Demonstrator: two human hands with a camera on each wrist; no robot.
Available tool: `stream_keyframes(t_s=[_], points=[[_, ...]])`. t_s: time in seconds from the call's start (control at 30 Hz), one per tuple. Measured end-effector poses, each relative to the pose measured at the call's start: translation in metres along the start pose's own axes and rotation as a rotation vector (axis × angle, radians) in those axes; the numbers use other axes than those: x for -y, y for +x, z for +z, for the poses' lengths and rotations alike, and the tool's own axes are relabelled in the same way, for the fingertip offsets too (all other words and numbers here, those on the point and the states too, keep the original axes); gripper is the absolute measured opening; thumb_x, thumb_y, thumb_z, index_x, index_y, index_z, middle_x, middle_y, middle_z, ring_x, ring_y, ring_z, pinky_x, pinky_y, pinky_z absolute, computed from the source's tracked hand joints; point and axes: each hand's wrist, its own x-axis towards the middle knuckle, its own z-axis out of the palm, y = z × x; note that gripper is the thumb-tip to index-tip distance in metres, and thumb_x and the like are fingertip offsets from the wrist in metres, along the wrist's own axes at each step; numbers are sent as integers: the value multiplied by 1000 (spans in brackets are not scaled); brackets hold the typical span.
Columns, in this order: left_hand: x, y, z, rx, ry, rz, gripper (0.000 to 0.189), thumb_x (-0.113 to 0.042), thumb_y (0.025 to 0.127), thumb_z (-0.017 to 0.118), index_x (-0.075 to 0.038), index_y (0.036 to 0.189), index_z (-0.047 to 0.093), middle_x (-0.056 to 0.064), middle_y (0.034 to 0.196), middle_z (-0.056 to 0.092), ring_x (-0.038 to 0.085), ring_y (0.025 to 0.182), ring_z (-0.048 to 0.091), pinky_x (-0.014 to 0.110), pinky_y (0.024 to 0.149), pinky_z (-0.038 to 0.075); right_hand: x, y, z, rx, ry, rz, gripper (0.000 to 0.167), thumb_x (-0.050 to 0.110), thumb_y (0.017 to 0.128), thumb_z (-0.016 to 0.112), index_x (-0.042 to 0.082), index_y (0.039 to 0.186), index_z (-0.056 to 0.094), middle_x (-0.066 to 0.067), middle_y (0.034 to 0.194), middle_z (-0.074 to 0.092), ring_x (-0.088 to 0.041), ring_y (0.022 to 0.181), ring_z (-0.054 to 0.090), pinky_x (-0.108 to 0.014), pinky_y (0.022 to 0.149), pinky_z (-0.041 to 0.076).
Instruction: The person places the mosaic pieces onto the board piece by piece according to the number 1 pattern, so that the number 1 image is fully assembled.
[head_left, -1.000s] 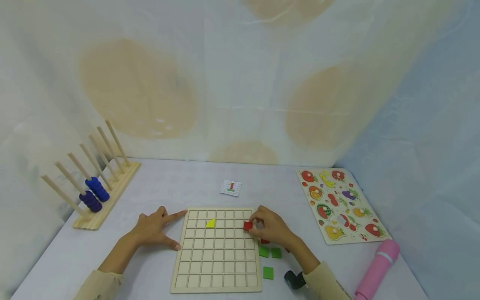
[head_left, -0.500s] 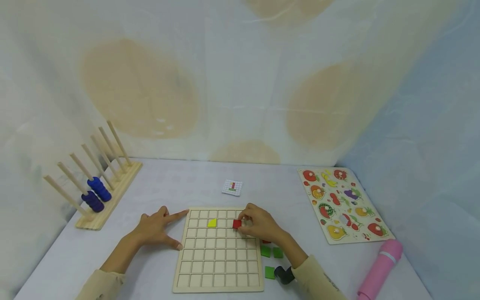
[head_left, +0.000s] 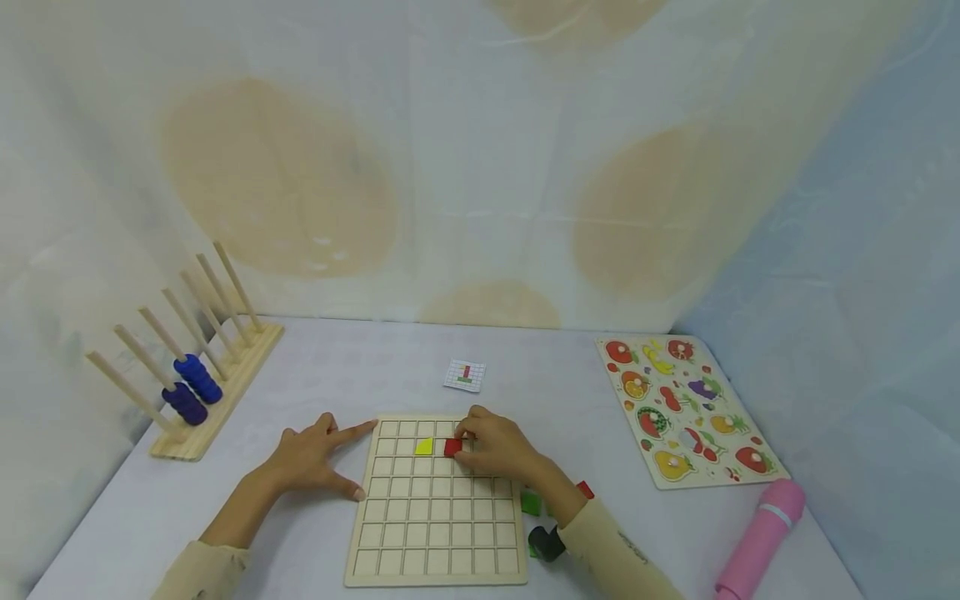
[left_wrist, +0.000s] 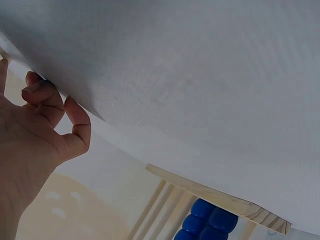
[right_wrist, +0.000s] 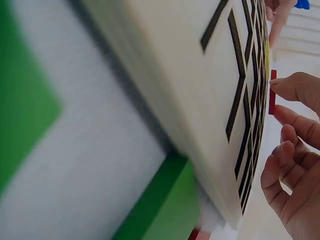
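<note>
I see the right hand [head_left: 495,448] pinching a red tile [head_left: 453,447] by its edges over the grid board [head_left: 438,533], likely leaving its underside free; whether they touch, I can't tell. The left hand [head_left: 306,461], thumb and forefinger spread, seemingly steadies the board's left edge. The right arm [head_left: 561,490] partly hides green tiles [head_left: 530,502].

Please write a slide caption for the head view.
Right hand pinches a red tile over a gridded board; left hand at its edge.
</note>
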Motion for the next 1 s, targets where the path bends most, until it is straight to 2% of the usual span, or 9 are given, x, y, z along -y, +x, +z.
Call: stream_keyframes(t_s=[0.23,0.53,0.77,1.0], points=[[-2,0,0,-4,-5,0,109,-78,54,77,-34,148,47,-1,89,38,12,72,37,37,67,21,6,5,4,18,-27,-13,20,25,87,74,13,103,73,4,93,54,-5,78,48,-21,69,42],[-2,1,0,-8,5,5,109,-79,53,76,-34,148,46,-1,89,37,12,71,37,36,66,20,4,7,8,10,-6,33,22,27,88,75,15,106,73,6,92,54,-6,82,51,-23,72,44],[-1,1,0,-6,4,-5,109,-77,53,78,-33,148,47,-1,89,37,13,71,37,37,66,20,2,6,9,3,-7,37,24,31,88,76,20,108,74,7,88,52,-6,74,46,-22,66,40],[-2,-1,-1,-21,-2,5,107,-76,54,79,-31,147,49,-2,89,37,13,71,37,37,65,21,10,1,5,5,-12,43,30,34,88,76,17,113,73,4,89,54,-6,72,45,-21,63,39]])
